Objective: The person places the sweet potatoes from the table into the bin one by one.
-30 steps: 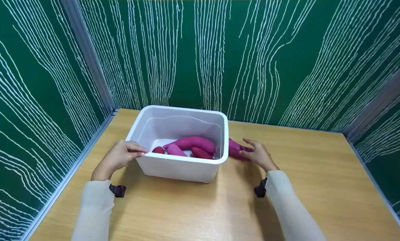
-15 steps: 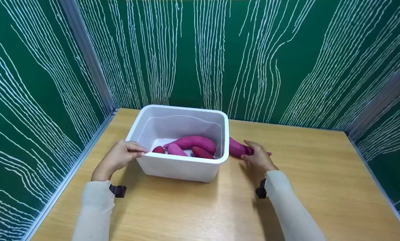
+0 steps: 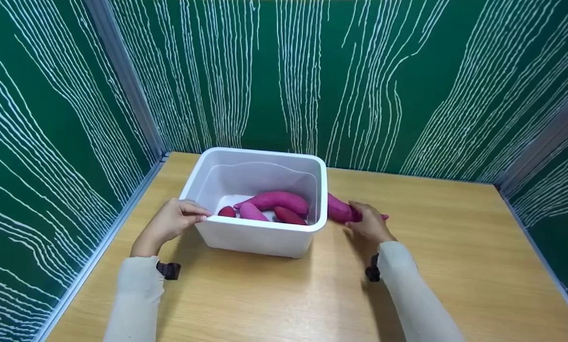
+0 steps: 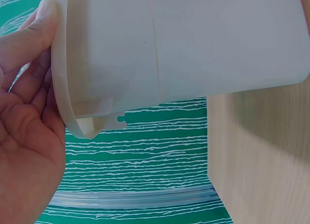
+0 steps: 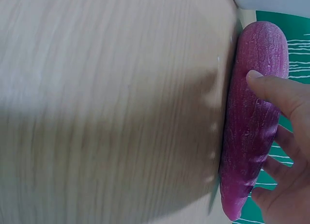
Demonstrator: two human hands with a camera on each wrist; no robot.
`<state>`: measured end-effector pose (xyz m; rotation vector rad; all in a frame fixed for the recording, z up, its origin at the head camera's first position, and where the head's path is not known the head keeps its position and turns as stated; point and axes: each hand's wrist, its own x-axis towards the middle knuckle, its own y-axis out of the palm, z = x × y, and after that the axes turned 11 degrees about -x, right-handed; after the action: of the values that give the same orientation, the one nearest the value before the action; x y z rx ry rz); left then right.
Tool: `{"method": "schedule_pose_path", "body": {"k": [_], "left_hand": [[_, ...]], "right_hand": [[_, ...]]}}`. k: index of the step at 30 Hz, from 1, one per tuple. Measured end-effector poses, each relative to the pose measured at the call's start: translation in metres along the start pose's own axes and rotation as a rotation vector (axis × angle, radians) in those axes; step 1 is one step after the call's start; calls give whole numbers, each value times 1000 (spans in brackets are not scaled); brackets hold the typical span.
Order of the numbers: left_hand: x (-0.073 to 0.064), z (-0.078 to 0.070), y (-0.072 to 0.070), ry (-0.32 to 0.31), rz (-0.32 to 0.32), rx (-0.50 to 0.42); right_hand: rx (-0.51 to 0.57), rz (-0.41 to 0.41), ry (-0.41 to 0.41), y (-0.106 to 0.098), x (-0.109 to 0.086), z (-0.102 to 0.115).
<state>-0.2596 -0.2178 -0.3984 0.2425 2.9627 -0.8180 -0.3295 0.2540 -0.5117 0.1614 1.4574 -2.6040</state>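
Observation:
A white plastic bin (image 3: 257,240) stands on the wooden table, and my left hand (image 3: 167,221) holds its rim at the near left corner. In the left wrist view, the thumb and fingers of that hand (image 4: 29,112) are at the bin's rim (image 4: 60,54). Right of the bin lies a purple sweet potato (image 3: 339,209). My right hand (image 3: 371,225) grips it, the thumb on the near side and the fingers over the far side. The right wrist view shows the whole sweet potato (image 5: 252,122) lying along the tabletop, its narrow end near the palm.
Inside the bin lie a long purple sweet potato (image 3: 284,202), a pink one (image 3: 253,212) and two red pieces, one at the left (image 3: 226,212) and one at the right (image 3: 289,216). Green walls with white lines (image 3: 298,71) enclose the table.
My right hand has closed its fingers and thumb around the sweet potato, which has shifted slightly. The left hand stays on the bin's rim.

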Motion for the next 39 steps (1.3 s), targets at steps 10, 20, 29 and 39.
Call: {"method": "schedule_pose_path", "body": {"k": [10,20,29,39], "left_hand": [[0,0,0,5,0,4],[0,3,1,74,-12,8],[0,1,0,30,-6,2],[0,1,1,28,-9,1]], "right_hand": [[-7,28,38,-2,-3,1],[-92,-19,23,1,-7,0],[-178,-56,-34,3,-10,-1],[-129,-34,-35,1,-11,-1]]}}
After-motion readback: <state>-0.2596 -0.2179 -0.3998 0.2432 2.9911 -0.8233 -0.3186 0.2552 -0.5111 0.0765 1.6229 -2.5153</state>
